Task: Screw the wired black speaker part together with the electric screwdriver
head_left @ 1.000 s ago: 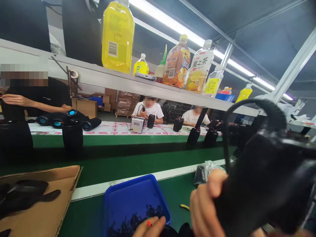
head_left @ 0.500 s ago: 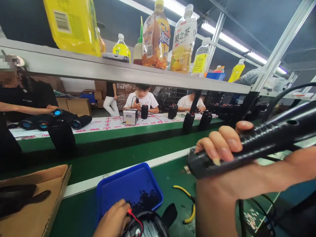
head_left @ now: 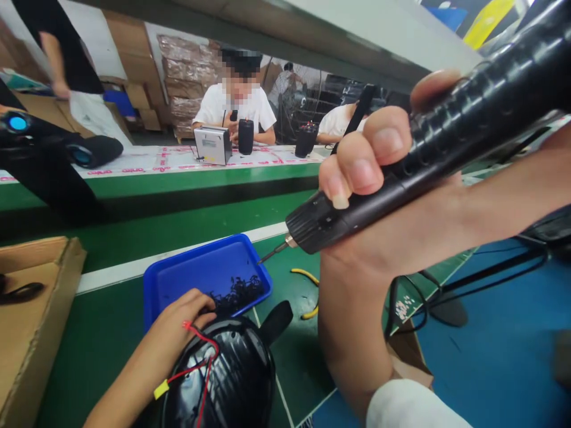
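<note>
2 bare hands, no gloves: left hand (head_left: 178, 318), right hand (head_left: 379, 202). White sleeve (head_left: 410, 407) on right arm. Left forearm unsleeved.

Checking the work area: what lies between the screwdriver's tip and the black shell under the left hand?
In the head view, the blue tray of dark screws lies between the screwdriver tip and the shell.

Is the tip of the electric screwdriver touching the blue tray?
Apart. The head view shows the right hand holding the electric screwdriver raised, its bit in the air above the blue tray; the table's green surface shows behind the bit.
</note>
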Action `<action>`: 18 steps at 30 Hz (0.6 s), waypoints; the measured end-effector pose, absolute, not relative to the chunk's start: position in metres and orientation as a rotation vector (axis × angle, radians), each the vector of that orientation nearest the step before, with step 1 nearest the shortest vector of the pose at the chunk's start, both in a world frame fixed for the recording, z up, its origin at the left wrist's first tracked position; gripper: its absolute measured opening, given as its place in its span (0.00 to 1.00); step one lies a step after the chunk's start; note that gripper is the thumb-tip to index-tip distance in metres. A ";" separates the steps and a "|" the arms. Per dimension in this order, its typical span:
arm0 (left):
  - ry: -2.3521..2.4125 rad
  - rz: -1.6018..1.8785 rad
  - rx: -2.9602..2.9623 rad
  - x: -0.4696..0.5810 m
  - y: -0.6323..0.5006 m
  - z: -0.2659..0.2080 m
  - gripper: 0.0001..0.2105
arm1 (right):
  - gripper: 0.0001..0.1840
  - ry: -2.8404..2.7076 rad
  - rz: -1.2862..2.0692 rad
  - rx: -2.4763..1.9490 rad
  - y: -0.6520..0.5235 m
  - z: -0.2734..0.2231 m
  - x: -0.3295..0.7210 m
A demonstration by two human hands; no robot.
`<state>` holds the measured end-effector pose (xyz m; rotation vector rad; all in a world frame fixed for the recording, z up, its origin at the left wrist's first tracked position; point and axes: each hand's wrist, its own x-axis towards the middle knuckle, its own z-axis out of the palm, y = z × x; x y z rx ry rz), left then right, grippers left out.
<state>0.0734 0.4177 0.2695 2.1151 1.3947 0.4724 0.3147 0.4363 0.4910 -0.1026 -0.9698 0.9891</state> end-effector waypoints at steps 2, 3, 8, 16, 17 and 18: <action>1.390 0.478 2.115 0.074 0.418 0.270 0.10 | 0.45 -0.934 1.009 -0.232 0.431 0.492 0.315; 1.387 0.484 2.115 0.074 0.418 0.270 0.10 | 0.44 -0.906 1.022 -0.311 0.428 0.491 0.315; 1.372 0.590 2.100 0.073 0.418 0.269 0.10 | 0.34 -0.765 1.061 -0.440 0.418 0.478 0.314; 1.467 0.889 1.822 0.079 0.406 0.292 0.12 | 0.39 -0.705 1.188 -0.223 0.427 0.491 0.317; 1.458 0.936 1.759 0.079 0.404 0.297 0.12 | 0.39 -0.702 1.202 -0.159 0.427 0.493 0.317; 1.445 0.986 1.697 0.079 0.401 0.302 0.12 | 0.39 -0.704 1.219 -0.104 0.427 0.493 0.317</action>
